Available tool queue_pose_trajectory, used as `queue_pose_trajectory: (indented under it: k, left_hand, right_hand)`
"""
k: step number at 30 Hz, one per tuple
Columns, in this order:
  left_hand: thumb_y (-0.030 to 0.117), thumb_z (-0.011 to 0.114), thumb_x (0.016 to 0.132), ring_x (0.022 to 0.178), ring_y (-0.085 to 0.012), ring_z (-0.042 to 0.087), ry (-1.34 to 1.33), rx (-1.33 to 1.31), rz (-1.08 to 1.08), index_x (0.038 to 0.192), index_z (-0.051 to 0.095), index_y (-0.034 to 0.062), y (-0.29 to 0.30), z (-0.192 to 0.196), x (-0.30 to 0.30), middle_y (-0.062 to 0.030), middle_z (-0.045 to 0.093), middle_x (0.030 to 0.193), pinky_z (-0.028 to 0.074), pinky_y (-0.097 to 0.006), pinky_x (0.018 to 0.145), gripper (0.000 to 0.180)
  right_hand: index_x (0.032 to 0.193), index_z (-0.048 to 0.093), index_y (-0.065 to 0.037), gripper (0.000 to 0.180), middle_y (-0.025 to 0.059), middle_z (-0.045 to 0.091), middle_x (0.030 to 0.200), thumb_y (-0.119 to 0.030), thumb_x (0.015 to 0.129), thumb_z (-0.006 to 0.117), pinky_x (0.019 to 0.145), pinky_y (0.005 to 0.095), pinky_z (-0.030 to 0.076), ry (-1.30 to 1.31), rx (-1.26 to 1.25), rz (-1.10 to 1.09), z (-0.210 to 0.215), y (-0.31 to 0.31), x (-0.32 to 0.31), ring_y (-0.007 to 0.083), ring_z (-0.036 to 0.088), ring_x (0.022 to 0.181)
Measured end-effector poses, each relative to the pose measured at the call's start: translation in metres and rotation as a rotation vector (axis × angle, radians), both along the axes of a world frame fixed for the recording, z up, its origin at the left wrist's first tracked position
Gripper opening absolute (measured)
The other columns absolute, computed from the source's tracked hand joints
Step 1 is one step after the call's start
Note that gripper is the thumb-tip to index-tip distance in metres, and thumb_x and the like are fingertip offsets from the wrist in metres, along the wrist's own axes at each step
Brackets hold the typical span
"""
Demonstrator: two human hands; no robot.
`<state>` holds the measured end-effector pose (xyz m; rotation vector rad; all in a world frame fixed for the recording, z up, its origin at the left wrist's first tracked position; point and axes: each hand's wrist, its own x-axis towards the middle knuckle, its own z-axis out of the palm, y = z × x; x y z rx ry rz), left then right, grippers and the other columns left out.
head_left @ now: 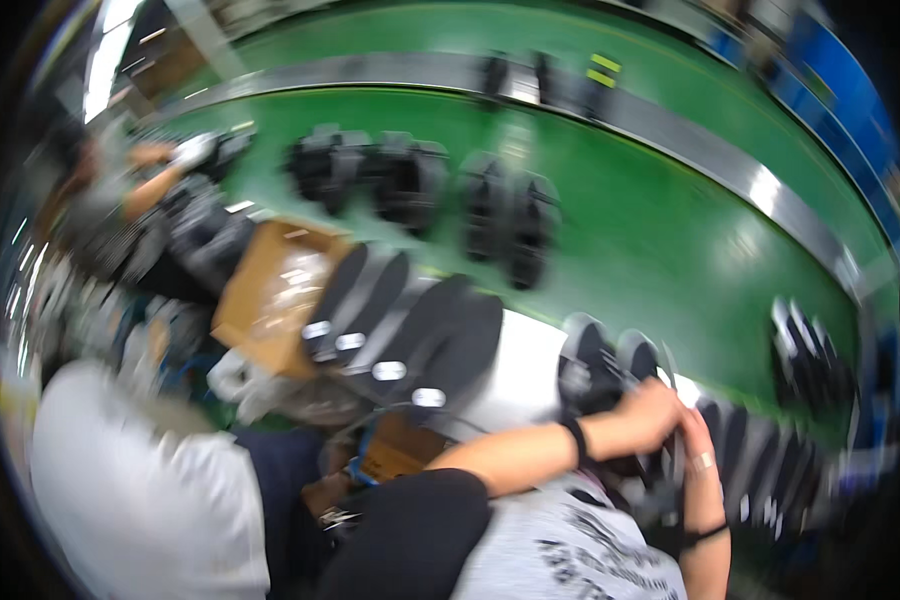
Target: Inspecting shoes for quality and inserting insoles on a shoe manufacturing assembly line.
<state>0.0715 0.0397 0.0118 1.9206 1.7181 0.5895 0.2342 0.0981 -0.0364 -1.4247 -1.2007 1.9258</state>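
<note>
My left hand (650, 415), with a black band on its wrist, reaches across to the right and is closed. It meets my right hand (697, 440), whose fingers are bent up and in toward it. A thin, pale-edged piece (669, 362) stands upright at the fingers; motion blur hides its kind. Just beyond my left hand, two dark shoes with grey toes, one at the left (590, 365) and one at the right (637, 352), sit at the edge of the white table (530, 365).
Large dark insoles (450, 335) with white labels lie left of the shoes, beside an open cardboard box (255, 290). More insoles (760, 455) line the right. Several pairs of dark shoes (410, 180) stand on the green conveyor belt (630, 240). Another person (100, 210) works at the far left.
</note>
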Motion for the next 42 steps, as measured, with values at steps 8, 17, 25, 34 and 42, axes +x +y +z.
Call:
queue_pose_trajectory:
  k: [8, 17, 25, 34, 42]
  left_hand:
    - [0.011, 0.05, 0.071, 0.08, -0.0268, 0.049, -0.068, 0.299, -0.058, 0.1, 0.047, 0.0019, -0.01, -0.038, 0.013, -0.0125, 0.05, 0.084, 0.039, -0.034, 0.067, 0.031]
    - [0.004, 0.058, 0.06, 0.089, -0.0314, 0.049, -0.433, 0.009, -0.046, 0.091, 0.047, -0.0017, -0.002, -0.031, 0.004, -0.0159, 0.053, 0.085, 0.04, -0.039, 0.071, 0.033]
    - [0.005, 0.059, 0.065, 0.071, -0.0369, 0.053, -0.462, 0.308, 0.19, 0.083, 0.047, 0.0004, 0.009, -0.034, 0.008, -0.0179, 0.054, 0.07, 0.041, -0.045, 0.061, 0.022]
    - [0.003, 0.057, 0.063, 0.071, -0.0364, 0.056, -0.391, 0.157, 0.084, 0.084, 0.05, 0.0037, 0.007, -0.024, 0.019, -0.0178, 0.056, 0.069, 0.042, -0.045, 0.06, 0.023]
    - [0.003, 0.053, 0.063, 0.068, -0.0374, 0.055, -0.296, 0.199, 0.026, 0.085, 0.049, 0.0006, 0.004, -0.027, 0.009, -0.0184, 0.056, 0.066, 0.043, -0.045, 0.058, 0.022]
  right_hand:
    - [0.1, 0.038, -0.014, 0.044, 0.001, 0.047, 0.057, -0.009, 0.061, 0.058, 0.028, 0.0219, 0.03, -0.127, 0.043, 0.052, -0.005, 0.041, 0.011, 0.0111, 0.042, 0.038]
    - [0.107, 0.048, -0.008, 0.041, 0.0062, 0.058, 0.076, -0.017, 0.067, 0.055, 0.036, 0.0258, 0.041, 0.213, -0.049, -0.2, 0.077, 0.018, -0.004, 0.0143, 0.052, 0.049]
    - [0.103, 0.054, -0.002, 0.032, 0.0126, 0.059, 0.083, -0.019, 0.076, 0.055, 0.06, 0.0282, 0.044, -0.119, 0.2, 0.043, 0.149, -0.07, 0.07, 0.0178, 0.055, 0.071]
    - [0.084, 0.059, -0.001, 0.015, 0.0006, 0.053, 0.064, -0.015, 0.08, 0.055, 0.051, 0.0226, 0.039, -0.385, 0.007, 0.355, 0.136, -0.068, 0.009, 0.0101, 0.047, 0.056]
    - [0.068, 0.055, 0.005, 0.023, 0.0121, 0.05, 0.054, -0.016, 0.076, 0.05, 0.05, 0.0322, 0.037, -0.533, 0.44, 1.029, 0.118, -0.046, -0.026, 0.019, 0.045, 0.051]
